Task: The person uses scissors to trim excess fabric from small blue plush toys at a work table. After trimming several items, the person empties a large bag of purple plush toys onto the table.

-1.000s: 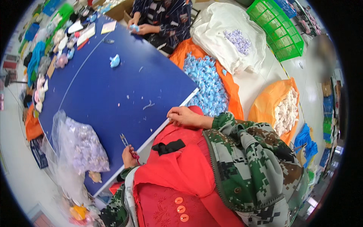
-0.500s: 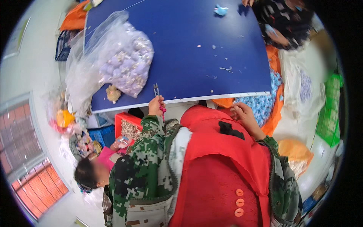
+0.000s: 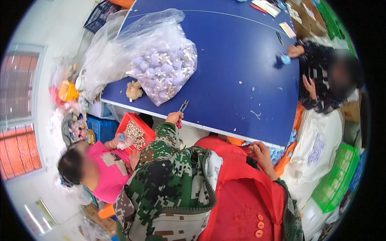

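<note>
In my left hand point(image 3: 174, 117) is a pair of thread snips point(image 3: 183, 105) with pink-red on the handle, fingers closed round it. Its blades point up and away over the near edge of the blue table point(image 3: 225, 80). My right hand point(image 3: 262, 156) hovers over my red apron point(image 3: 237, 172), just off the table edge; its fingers are loosely bent and I see nothing in them. Beyond the snips, a clear plastic bag point(image 3: 161, 68) full of fluffy lavender balls lies on the table. Beside the bag sits a small tan plush piece point(image 3: 134, 90).
On the right, a co-worker's hand point(image 3: 295, 51) holds a light blue plush piece point(image 3: 285, 59). Thread scraps point(image 3: 255, 115) lie on the table. At left, a person in pink works over a red bin point(image 3: 145, 130) of small pale pieces. A green crate point(image 3: 335, 176) stands at right.
My view has shifted, showing more of the table and both other people. The co-worker's hand now has the blue plush piece, which lay on the table before. My left hand still holds the snips.
</note>
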The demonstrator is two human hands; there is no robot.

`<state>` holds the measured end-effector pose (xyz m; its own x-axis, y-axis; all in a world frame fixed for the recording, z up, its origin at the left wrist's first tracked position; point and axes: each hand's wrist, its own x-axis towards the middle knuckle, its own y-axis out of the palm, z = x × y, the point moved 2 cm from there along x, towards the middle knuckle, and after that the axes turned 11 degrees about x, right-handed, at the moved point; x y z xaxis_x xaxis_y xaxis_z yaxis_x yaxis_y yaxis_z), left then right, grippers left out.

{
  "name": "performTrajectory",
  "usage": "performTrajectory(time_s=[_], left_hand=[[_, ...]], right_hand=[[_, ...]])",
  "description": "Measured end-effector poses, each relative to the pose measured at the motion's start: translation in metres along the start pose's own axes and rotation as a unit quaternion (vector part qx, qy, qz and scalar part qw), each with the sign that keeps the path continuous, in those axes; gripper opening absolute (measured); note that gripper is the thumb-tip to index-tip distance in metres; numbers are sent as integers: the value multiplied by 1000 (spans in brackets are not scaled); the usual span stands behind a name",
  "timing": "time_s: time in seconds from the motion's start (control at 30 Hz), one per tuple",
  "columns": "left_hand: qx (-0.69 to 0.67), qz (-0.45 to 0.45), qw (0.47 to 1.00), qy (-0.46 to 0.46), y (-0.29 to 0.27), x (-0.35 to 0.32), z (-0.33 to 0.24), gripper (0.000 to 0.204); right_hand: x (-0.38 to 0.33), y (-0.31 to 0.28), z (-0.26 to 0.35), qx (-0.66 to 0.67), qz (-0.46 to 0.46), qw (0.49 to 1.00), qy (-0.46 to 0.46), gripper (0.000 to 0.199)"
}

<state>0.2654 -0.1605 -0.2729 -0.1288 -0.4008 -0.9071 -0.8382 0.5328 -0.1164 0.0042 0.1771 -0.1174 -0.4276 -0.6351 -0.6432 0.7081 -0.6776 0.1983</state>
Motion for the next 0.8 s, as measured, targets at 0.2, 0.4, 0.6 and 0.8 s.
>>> performTrajectory(time_s=[0.2, 0.4, 0.6, 0.8], left_hand=[[-97, -70, 987, 103, -36, -51, 6, 21], [-246, -273, 907, 208, -121, -52, 14, 19], [-171, -368, 892, 201, -217, -18, -26, 21], [-123, -417, 884, 170, -309, 66, -52, 28]], right_hand=[[21, -4, 29, -19, 27, 999, 30, 19], [65, 13, 49, -65, 65, 996, 11, 21], [95, 52, 63, -111, 38, 992, 41, 19], [130, 108, 72, -169, 12, 982, 79, 23]])
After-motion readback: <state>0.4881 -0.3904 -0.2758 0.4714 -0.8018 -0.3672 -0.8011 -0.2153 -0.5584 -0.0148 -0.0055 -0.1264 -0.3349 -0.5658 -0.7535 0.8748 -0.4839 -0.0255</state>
